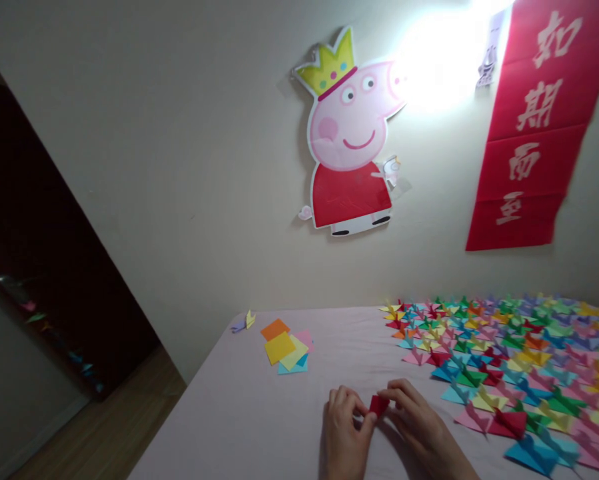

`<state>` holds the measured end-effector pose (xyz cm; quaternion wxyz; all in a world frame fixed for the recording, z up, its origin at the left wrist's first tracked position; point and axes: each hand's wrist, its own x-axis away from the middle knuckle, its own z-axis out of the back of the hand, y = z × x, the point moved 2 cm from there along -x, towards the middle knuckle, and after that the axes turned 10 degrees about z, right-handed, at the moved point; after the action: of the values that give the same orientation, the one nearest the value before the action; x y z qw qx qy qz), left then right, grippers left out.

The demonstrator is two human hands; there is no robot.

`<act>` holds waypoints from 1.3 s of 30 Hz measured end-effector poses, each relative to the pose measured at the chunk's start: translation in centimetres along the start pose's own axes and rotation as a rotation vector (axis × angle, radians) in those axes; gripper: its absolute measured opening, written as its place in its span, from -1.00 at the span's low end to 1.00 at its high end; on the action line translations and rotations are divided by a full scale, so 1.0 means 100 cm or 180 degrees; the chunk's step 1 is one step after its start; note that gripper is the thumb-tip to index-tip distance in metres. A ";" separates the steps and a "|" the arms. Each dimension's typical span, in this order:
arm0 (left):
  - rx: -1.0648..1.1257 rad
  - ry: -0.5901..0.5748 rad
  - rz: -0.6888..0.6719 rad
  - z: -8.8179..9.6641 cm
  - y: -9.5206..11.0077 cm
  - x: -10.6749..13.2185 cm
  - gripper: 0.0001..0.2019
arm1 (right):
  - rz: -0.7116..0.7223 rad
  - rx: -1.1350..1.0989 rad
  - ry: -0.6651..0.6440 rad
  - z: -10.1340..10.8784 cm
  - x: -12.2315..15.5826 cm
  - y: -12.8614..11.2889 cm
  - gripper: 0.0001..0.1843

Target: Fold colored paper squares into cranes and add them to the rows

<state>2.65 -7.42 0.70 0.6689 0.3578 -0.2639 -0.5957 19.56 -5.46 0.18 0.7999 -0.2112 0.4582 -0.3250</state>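
Note:
Both my hands work a small red folded paper low on the pink table. My left hand pinches its left side with curled fingers. My right hand pinches its top and right side, fingers closed on the paper. Just to the right lie several finished folded paper cranes in many colours, laid out in rows.
A small stack of flat coloured paper squares lies at the table's far left, with a loose folded piece beside it. The wall behind carries a cartoon pig cut-out and a red banner. Wooden floor and a dark shelf are left.

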 end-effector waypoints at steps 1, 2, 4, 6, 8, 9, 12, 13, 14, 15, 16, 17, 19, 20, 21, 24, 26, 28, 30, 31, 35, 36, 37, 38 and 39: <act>-0.0017 0.0000 0.0008 0.000 0.000 0.000 -0.81 | -0.0040 -0.0057 -0.0011 0.000 -0.001 -0.002 -0.77; -0.0029 0.0004 0.0017 0.000 0.001 0.001 -0.81 | -0.0102 -0.0120 -0.0024 0.000 -0.001 -0.003 -0.78; -0.0034 0.0006 0.0029 0.001 0.001 0.001 -0.82 | -0.0294 -0.0253 -0.0021 -0.001 0.000 -0.004 -0.76; -0.0021 0.0020 0.0026 0.001 0.001 0.002 -0.82 | -0.0500 -0.0365 -0.0007 -0.004 0.002 -0.002 -0.68; -0.0019 0.0018 0.0008 0.001 0.001 0.002 -0.81 | -0.0630 -0.0416 -0.0037 -0.008 0.006 0.002 -0.59; -0.0032 -0.0001 0.0004 0.001 0.002 0.002 -0.81 | -0.0649 -0.0414 -0.0056 -0.009 0.007 0.004 -0.58; -0.0083 -0.0005 0.0056 0.004 0.005 0.004 -0.90 | -0.0577 -0.0338 -0.0069 -0.011 0.008 0.007 -0.60; -0.0127 0.0050 0.0044 0.006 0.006 0.005 -0.85 | -0.0527 -0.0334 -0.0081 -0.011 0.007 0.007 -0.60; -0.0187 0.0105 -0.0034 0.008 0.007 0.006 -0.72 | -0.0467 -0.0353 -0.0113 -0.011 0.005 0.006 -0.62; -0.0261 0.0135 -0.0186 0.010 0.008 0.007 -0.58 | -0.0409 -0.0389 -0.0155 -0.012 0.004 0.004 -0.64; -0.0342 0.0126 -0.0395 0.012 0.008 0.008 -0.47 | -0.0358 -0.0434 -0.0204 -0.012 0.002 0.002 -0.66; -0.0427 0.0066 -0.0628 0.013 0.007 0.009 -0.42 | -0.0306 -0.0472 -0.0234 -0.013 0.000 0.000 -0.69; -0.0555 -0.0134 -0.1026 0.015 0.002 0.010 -0.44 | -0.0190 -0.0487 -0.0293 -0.014 -0.003 -0.002 -0.76; -0.0615 -0.0228 -0.1154 0.015 -0.001 0.011 -0.47 | -0.0140 -0.0450 -0.0338 -0.015 -0.003 -0.002 -0.80; -0.0660 -0.0306 -0.1233 0.016 -0.006 0.011 -0.51 | -0.0099 -0.0373 -0.0409 -0.015 -0.004 -0.001 -0.81; -0.0725 -0.0498 -0.1350 0.016 -0.015 0.013 -0.55 | -0.0027 0.0110 -0.0684 -0.012 -0.004 0.005 -0.78; -0.0729 -0.0589 -0.1359 0.016 -0.016 0.015 -0.54 | 0.0065 0.0511 -0.0843 -0.009 -0.003 0.008 -0.76; -0.0762 -0.0680 -0.1298 0.016 -0.015 0.018 -0.51 | 0.0162 0.0817 -0.0960 -0.005 -0.003 0.008 -0.76; -0.0850 -0.0760 -0.1171 0.016 -0.012 0.020 -0.49 | 0.0144 0.0992 -0.1004 -0.003 -0.003 0.006 -0.79; -0.0908 -0.0783 -0.1093 0.015 -0.010 0.020 -0.47 | 0.0082 0.1044 -0.0995 -0.002 -0.004 0.005 -0.81; -0.1083 -0.0675 -0.0828 0.012 -0.007 0.018 -0.43 | -0.0340 0.1211 -0.0825 -0.003 -0.006 0.006 -0.78; -0.1094 -0.0619 -0.0792 0.011 -0.006 0.016 -0.42 | -0.0468 0.1261 -0.0775 -0.004 -0.007 0.007 -0.77; -0.1093 -0.0557 -0.0762 0.011 -0.006 0.014 -0.41 | -0.0591 0.1309 -0.0742 -0.005 -0.008 0.008 -0.76; -0.1092 -0.0507 -0.0739 0.010 -0.006 0.013 -0.40 | -0.0705 0.1361 -0.0728 -0.005 -0.010 0.008 -0.75; -0.1099 -0.0474 -0.0719 0.010 -0.005 0.011 -0.39 | -0.0807 0.1421 -0.0733 -0.006 -0.011 0.008 -0.75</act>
<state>1.69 -8.71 0.81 0.6280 0.2202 -0.1649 -0.7280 18.86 -4.08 0.01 0.8264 -0.1209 0.2512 -0.4892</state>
